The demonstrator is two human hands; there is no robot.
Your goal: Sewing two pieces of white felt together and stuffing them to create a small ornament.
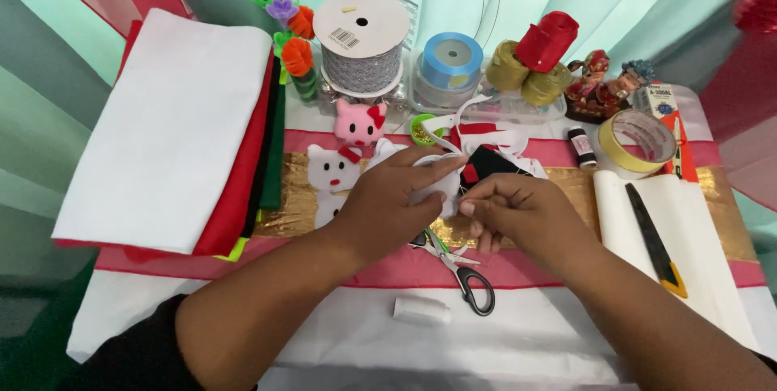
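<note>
both hands meet at the centre of the surface [566, 334]. the left hand [388, 201] grasps a white felt piece [441, 184], and the right hand [518, 209], at its 3 o'clock, pinches the same piece's edge. scissors [461, 269] lie at 6 o'clock, just below the hands. a white cat figure [332, 172] sits at 9 o'clock, a stack of felt sheets [170, 128] further out. a tape roll [639, 142] rests at 2 o'clock.
</note>
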